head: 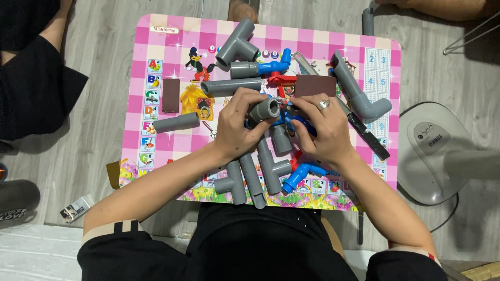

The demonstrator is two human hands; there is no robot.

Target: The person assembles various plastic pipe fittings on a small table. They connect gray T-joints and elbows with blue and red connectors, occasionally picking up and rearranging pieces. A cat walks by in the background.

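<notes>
**Inspector:** State of the grips?

**Assistant:** The left hand is curled tight around a short grey pipe piece, its open end facing up and to the right. The right hand, a ring on one finger, is closed on a blue fitting that meets that grey piece; how firmly the fingers clamp it I cannot tell, as they hide most of it. Both hands sit together over the middle of the bench.

**Inspector:** Immediately around them?

**Assistant:** Just below the hands lie several grey pipes and a tee joint, touching one another, with a blue elbow beside them at the near edge. Just above the hands lies a long grey pipe.

**Inspector:** Further out?

**Assistant:** A large grey tee and a grey-and-blue joined pipe near the far edge; a long grey elbow pipe at the right; a single grey pipe and a dark brown block at the left. All rest on a pink chequered bench. A grey fan base stands on the floor to the right.
</notes>
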